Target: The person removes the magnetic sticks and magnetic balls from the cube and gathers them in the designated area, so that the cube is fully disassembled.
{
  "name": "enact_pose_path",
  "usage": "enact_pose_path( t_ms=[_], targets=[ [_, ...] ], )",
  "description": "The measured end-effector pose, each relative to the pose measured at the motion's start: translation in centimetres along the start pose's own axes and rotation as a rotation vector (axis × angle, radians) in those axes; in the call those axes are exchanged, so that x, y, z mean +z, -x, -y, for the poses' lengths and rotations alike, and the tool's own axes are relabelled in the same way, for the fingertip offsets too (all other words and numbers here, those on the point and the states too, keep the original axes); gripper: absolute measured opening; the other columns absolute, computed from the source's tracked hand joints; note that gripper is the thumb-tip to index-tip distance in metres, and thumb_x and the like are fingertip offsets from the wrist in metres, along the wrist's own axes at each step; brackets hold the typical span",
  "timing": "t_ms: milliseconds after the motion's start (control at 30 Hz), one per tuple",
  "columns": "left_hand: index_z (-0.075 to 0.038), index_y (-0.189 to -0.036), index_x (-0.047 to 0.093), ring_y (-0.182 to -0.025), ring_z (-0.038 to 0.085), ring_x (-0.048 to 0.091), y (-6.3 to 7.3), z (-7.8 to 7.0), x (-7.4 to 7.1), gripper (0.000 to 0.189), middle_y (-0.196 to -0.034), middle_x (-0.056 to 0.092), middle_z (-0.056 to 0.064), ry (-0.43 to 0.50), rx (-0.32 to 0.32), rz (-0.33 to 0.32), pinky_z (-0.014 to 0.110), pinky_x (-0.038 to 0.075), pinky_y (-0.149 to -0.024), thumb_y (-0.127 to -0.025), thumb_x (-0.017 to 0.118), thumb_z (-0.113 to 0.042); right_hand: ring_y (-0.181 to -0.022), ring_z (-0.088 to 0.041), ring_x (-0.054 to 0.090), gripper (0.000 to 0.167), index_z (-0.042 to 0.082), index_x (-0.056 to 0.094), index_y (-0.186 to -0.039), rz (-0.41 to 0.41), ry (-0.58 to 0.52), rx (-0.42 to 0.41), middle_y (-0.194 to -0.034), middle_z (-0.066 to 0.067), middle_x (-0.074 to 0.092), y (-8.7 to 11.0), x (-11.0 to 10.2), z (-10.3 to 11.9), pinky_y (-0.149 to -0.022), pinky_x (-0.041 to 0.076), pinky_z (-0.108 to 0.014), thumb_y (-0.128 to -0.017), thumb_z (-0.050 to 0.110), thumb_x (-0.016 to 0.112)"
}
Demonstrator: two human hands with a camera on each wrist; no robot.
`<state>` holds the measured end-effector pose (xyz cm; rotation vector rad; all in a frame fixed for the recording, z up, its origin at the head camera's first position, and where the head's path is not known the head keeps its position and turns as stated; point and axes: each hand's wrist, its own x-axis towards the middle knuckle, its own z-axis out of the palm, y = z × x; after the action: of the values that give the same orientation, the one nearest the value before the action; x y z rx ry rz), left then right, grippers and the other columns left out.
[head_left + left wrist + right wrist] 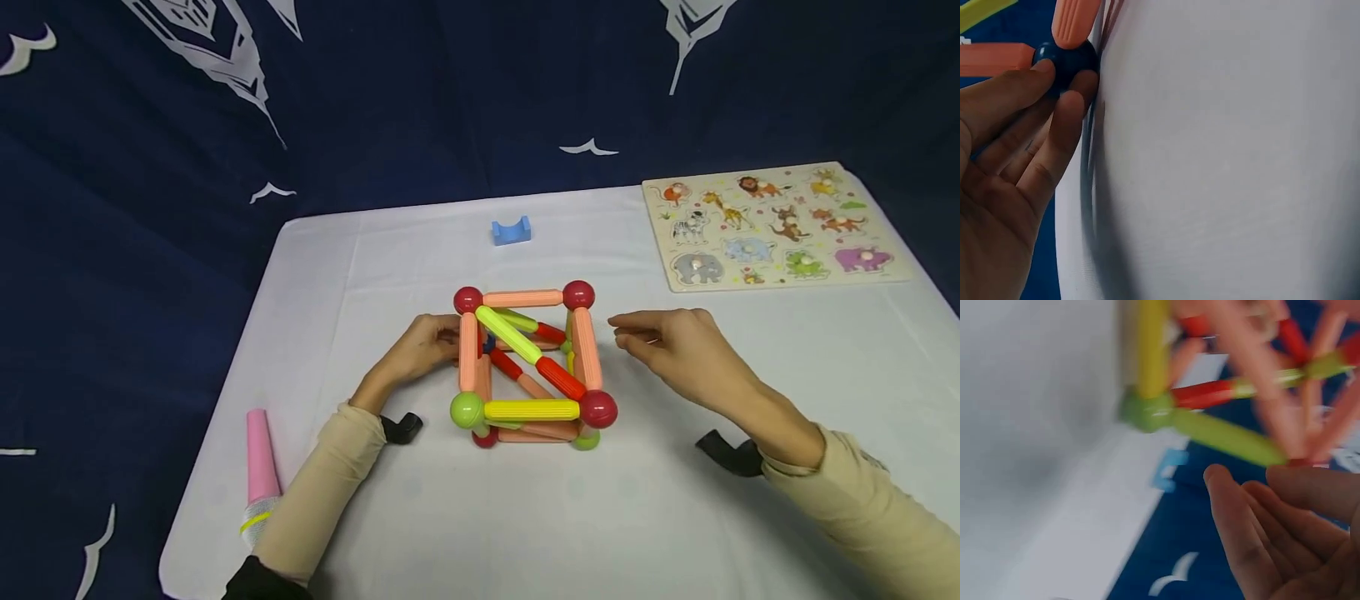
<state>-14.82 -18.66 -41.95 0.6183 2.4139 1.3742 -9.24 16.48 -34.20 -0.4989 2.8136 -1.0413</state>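
Note:
A box-shaped frame of magnetic rods and balls stands mid-table, with salmon, yellow, lime and red rods and diagonals running through it. At its far left lower corner, my left hand pinches a dark blue ball between thumb and fingertips. Two salmon rods meet at that ball. My right hand hovers just right of the frame, fingers extended and holding nothing. In the right wrist view, a lime ball and the blurred rods lie beyond the right hand's fingertips.
A light blue cradle-shaped block lies behind the frame. An animal peg puzzle board occupies the far right corner. Beside the left forearm lies a pink toy microphone. A dark blue patterned cloth hangs behind the white table.

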Motion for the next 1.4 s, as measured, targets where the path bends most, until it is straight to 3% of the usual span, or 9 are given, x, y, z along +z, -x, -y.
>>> enact_pose_path(
  t_ms=[167, 333, 433, 533, 633, 733, 933, 1133, 1400],
  targets=[
    [0.002, -0.113, 0.069, -0.088, 0.018, 0.068, 1.4, -1.5, -0.8, 0.028, -0.101, 0.071, 0.011, -0.076, 0.008, -0.079, 0.03, 0.058, -0.077, -0.086, 0.063, 0.005, -0.085, -0.024, 0.072, 0.035, 0.003, 0.068, -0.123, -0.051, 0.022, 0.017, -0.107, -0.012, 0.073, 3.5, -1.4, 3.2, -0.065, 0.06, -0.031, -0.092, 0.019, 0.071],
    [0.001, -0.114, 0.069, -0.091, 0.023, 0.07, 4.7, -4.4, -1.4, 0.027, -0.107, 0.07, 0.012, -0.106, 0.046, -0.216, 0.03, 0.059, -0.078, -0.089, 0.062, 0.006, -0.084, -0.024, 0.073, 0.051, 0.0, 0.064, -0.128, -0.083, 0.083, -0.077, -0.104, -0.012, 0.073, 6.2, -0.5, 5.8, -0.068, 0.06, -0.038, -0.082, 0.017, 0.081],
    [-0.003, -0.114, 0.071, -0.092, 0.022, 0.07, 7.1, -6.5, -0.5, 0.027, -0.107, 0.07, 0.007, -0.096, 0.122, -0.354, 0.029, 0.058, -0.08, -0.091, 0.06, 0.007, -0.081, -0.024, 0.073, 0.056, -0.001, 0.066, -0.124, -0.141, 0.128, -0.168, -0.105, -0.014, 0.073, 7.0, 0.4, 6.6, -0.066, 0.06, -0.036, -0.074, 0.014, 0.087],
    [-0.004, -0.117, 0.07, -0.096, 0.019, 0.069, 9.1, -8.2, 1.0, 0.03, -0.112, 0.069, 0.004, -0.094, 0.259, -0.428, 0.029, 0.058, -0.082, -0.089, 0.062, 0.006, -0.078, -0.022, 0.072, 0.058, -0.001, 0.067, -0.121, -0.193, 0.181, -0.227, -0.102, -0.013, 0.073, 7.5, 1.2, 6.9, -0.063, 0.06, -0.034, -0.07, 0.016, 0.09],
    [-0.004, -0.12, 0.068, -0.104, 0.02, 0.065, 10.5, -9.4, 2.3, 0.036, -0.119, 0.066, 0.005, -0.1, 0.394, -0.399, 0.03, 0.057, -0.083, -0.085, 0.073, -0.001, -0.073, -0.022, 0.071, 0.061, -0.001, 0.067, -0.121, -0.236, 0.23, -0.245, -0.096, -0.013, 0.073, 7.7, 1.8, 7.1, -0.06, 0.06, -0.035, -0.068, 0.017, 0.09],
    [-0.003, -0.121, 0.068, -0.107, 0.021, 0.062, 10.9, -9.8, 3.3, 0.046, -0.121, 0.064, 0.007, -0.134, 0.493, -0.354, 0.029, 0.055, -0.087, -0.078, 0.083, -0.006, -0.065, -0.019, 0.068, 0.06, -0.004, 0.067, -0.118, -0.284, 0.283, -0.272, -0.089, -0.013, 0.072, 7.7, 2.3, 7.2, -0.055, 0.059, -0.033, -0.067, 0.017, 0.091],
    [0.0, -0.117, 0.07, -0.102, 0.021, 0.064, 10.8, -9.5, 4.0, 0.052, -0.115, 0.065, 0.008, -0.181, 0.532, -0.373, 0.025, 0.054, -0.089, -0.067, 0.087, 0.005, -0.065, -0.023, 0.069, 0.056, -0.007, 0.064, -0.107, -0.313, 0.336, -0.324, -0.086, -0.015, 0.07, 7.5, 3.0, 7.4, -0.053, 0.059, -0.036, -0.065, 0.018, 0.091],
    [0.003, -0.114, 0.071, -0.099, 0.022, 0.066, 10.7, -9.4, 4.0, 0.048, -0.112, 0.066, 0.01, -0.188, 0.548, -0.372, 0.024, 0.054, -0.087, -0.069, 0.085, 0.008, -0.053, -0.011, 0.056, 0.051, -0.005, 0.061, -0.1, -0.316, 0.365, -0.339, -0.076, -0.009, 0.064, 7.2, 3.4, 7.6, -0.045, 0.054, -0.026, -0.065, 0.016, 0.092],
    [0.001, -0.112, 0.071, -0.099, 0.022, 0.065, 10.7, -9.6, 3.7, 0.046, -0.111, 0.066, 0.01, -0.232, 0.568, -0.355, 0.024, 0.054, -0.089, -0.069, 0.085, 0.008, -0.051, -0.006, 0.047, 0.044, -0.003, 0.059, -0.096, -0.318, 0.356, -0.373, -0.071, -0.004, 0.058, 7.0, 3.6, 7.4, -0.042, 0.048, -0.02, -0.067, 0.012, 0.087]
  ],
)
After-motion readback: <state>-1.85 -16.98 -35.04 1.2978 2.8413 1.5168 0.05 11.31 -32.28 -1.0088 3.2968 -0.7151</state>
